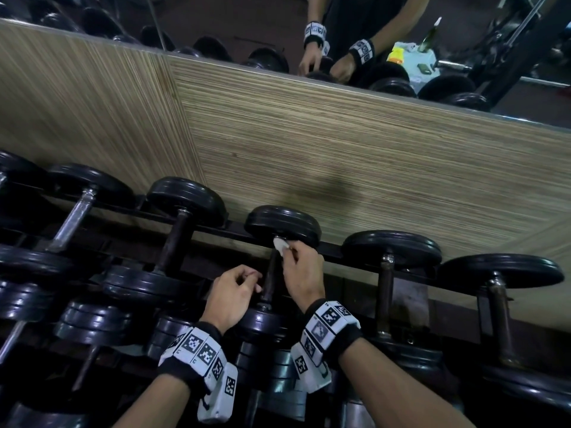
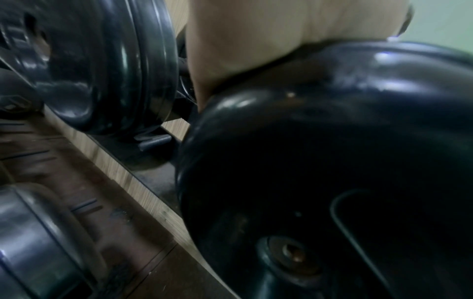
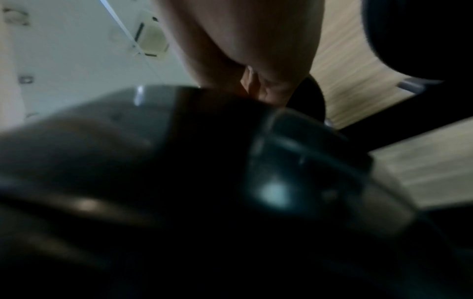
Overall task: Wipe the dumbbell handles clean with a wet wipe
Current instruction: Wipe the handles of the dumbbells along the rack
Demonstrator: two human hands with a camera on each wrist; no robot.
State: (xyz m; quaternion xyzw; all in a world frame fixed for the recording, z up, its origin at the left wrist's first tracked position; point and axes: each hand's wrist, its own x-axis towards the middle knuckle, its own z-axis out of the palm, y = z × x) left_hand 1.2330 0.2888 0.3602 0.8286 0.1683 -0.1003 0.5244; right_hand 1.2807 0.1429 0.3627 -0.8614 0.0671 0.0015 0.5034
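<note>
Black rubber dumbbells lined up on a rack (image 1: 346,254) against a wood-grain wall panel (image 1: 309,143), seen from the head cam. Right hand (image 1: 301,274) pinching a white wet wipe (image 1: 281,244) at the far end of the dark dumbbell handle (image 1: 272,279), right under the far weight head (image 1: 282,225). Left hand (image 1: 230,293) just beside the same handle, fingers curled loosely, nothing in it. Mirror (image 1: 401,41) above the panel, showing both arms.

Left wrist cam: blurry, mostly a glossy black weight head (image 2: 320,161), palm (image 2: 256,40) above it, can't tell the fingers.

Right wrist cam: dark and smeared, bit of hand (image 3: 250,44) over a black weight, wipe not visible.
</note>
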